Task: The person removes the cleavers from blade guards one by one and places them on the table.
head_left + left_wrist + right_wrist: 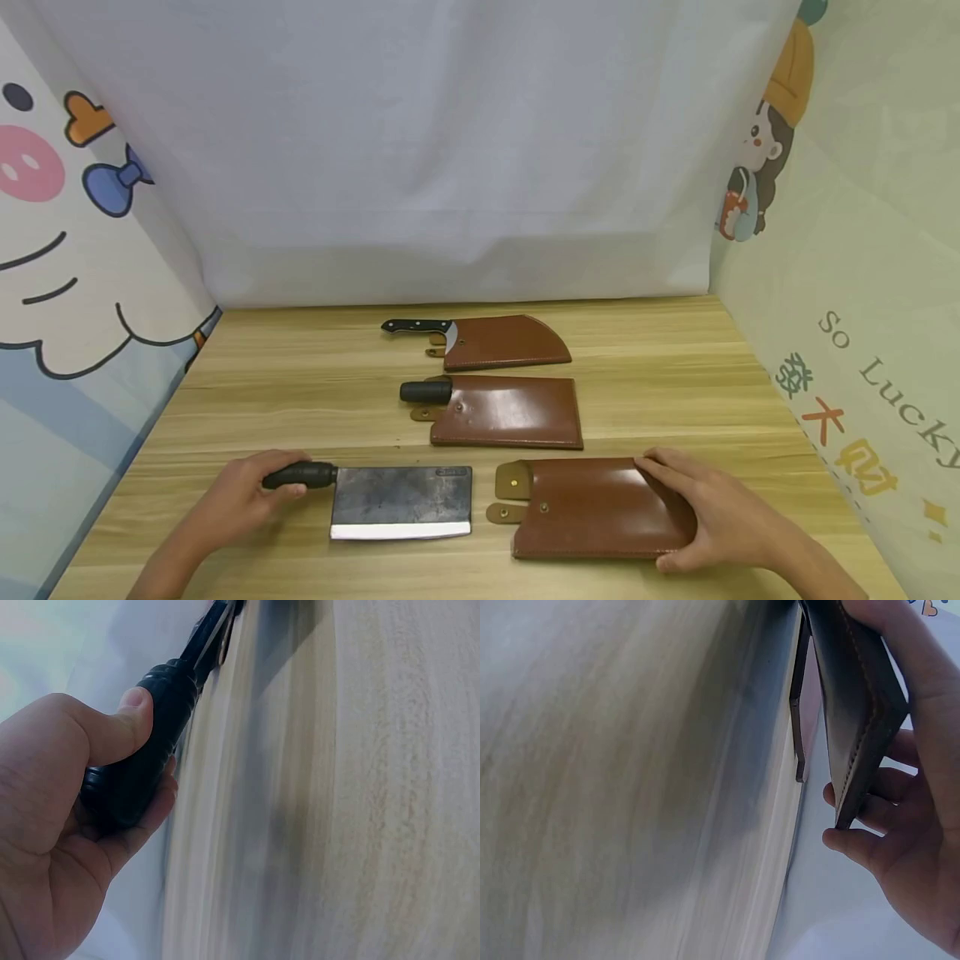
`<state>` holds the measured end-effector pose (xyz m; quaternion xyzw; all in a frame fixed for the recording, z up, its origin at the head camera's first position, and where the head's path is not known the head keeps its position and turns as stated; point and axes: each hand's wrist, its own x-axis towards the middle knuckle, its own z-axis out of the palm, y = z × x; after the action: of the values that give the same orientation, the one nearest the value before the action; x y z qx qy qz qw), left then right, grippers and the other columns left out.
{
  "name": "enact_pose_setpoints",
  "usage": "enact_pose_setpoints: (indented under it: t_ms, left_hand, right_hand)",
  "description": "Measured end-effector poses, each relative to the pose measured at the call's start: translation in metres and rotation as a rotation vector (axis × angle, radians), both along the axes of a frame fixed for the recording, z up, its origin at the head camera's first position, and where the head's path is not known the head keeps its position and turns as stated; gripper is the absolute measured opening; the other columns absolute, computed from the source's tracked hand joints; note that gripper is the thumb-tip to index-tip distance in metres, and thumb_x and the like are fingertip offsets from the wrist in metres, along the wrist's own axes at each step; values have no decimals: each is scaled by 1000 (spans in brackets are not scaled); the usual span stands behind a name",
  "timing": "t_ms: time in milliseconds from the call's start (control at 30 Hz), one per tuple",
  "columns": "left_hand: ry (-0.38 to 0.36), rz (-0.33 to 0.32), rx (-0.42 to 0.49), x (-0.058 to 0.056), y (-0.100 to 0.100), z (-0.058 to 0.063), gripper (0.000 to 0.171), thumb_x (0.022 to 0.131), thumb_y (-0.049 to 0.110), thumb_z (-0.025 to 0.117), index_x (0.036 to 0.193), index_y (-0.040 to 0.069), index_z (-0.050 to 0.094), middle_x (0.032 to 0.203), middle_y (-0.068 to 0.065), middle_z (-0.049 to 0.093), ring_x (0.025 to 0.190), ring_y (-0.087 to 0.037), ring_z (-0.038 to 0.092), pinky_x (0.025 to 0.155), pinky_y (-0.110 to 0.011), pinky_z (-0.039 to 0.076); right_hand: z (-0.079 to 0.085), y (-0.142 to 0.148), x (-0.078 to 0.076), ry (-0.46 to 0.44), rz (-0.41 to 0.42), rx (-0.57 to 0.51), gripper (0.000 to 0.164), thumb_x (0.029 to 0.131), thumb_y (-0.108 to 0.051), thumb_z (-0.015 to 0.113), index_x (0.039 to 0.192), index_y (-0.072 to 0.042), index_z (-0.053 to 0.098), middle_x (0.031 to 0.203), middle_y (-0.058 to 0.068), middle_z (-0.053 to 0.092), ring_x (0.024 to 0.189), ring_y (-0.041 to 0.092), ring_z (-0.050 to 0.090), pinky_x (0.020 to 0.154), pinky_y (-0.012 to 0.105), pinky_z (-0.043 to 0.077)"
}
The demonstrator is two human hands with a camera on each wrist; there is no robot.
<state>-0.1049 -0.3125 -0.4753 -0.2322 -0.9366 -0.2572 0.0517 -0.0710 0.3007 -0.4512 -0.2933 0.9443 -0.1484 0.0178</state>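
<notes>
My left hand (251, 500) grips the black handle of a cleaver (401, 498), thumb along the handle in the left wrist view. Its dark rectangular blade has a bright lower edge and points right. Facing the blade's tip is a brown leather sheath (600, 508) with two snap straps at its left end. My right hand (712, 508) holds this sheath by its right end, fingers at the upper edge and thumb at the lower. From the right wrist view, the stitched end of the sheath (859, 712) sits between thumb and fingers, raised off the wooden table.
Farther back on the wooden table (300, 375) lie two sheathed knives: a rectangular sheath (517, 408) with a black handle (424, 392) showing, and behind it a curved sheath (506, 342) with a riveted handle. White cloth (450, 167) hangs behind; printed cloths hang at both sides.
</notes>
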Motion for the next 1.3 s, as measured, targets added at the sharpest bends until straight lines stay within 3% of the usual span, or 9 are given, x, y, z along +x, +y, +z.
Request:
enact_pose_setpoints:
  t_ms: [367, 533, 867, 1067, 1200, 1300]
  left_hand:
    - [-64, 6, -25, -4, -1, -7, 36, 86, 25, 83, 116, 6, 76, 112, -7, 76, 101, -32, 72, 83, -46, 58]
    - [-74, 8, -41, -6, -3, -14, 37, 84, 27, 85, 115, 8, 77, 111, -6, 76, 102, -32, 73, 85, -48, 58]
    - [-13, 17, -53, -9, -5, -27, 35, 80, 28, 87, 111, 15, 79, 114, 0, 71, 102, -29, 67, 83, -46, 54]
    - [-85, 9, -83, -12, -5, -22, 34, 83, 34, 85, 112, 17, 78, 114, -1, 70, 104, -29, 67, 86, -50, 54]
    - [-171, 26, -89, -17, -2, -15, 42, 89, 43, 79, 120, 15, 75, 119, -2, 70, 110, -32, 66, 92, -55, 52]
    - [-184, 39, -72, -26, 7, -9, 48, 93, 45, 74, 128, 12, 72, 126, -7, 68, 118, -37, 63, 95, -60, 50]
  right_hand:
    - [-13, 0, 1, -8, 1, 19, 115, 65, -78, 81, 149, -6, 51, 148, 24, 51, 127, 43, 57, 93, 62, 52]
    - [-17, -1, 1, -52, -16, 22, 116, 65, -77, 81, 150, -5, 49, 148, 25, 50, 128, 45, 55, 95, 63, 51]
    - [-23, 0, -2, -177, -39, 24, 121, 64, -80, 79, 152, -5, 44, 153, 24, 45, 135, 47, 49, 99, 66, 46]
    - [-19, 1, -5, -210, -17, 20, 123, 67, -82, 74, 156, -4, 40, 159, 25, 37, 139, 50, 43, 99, 67, 45]
    - [-14, -1, -10, -143, 16, 15, 114, 73, -79, 72, 154, -3, 44, 159, 26, 37, 140, 50, 43, 98, 65, 47]
    - [-7, -4, -19, -85, 24, 11, 106, 77, -75, 73, 151, -4, 48, 156, 26, 41, 139, 51, 43, 98, 65, 48]
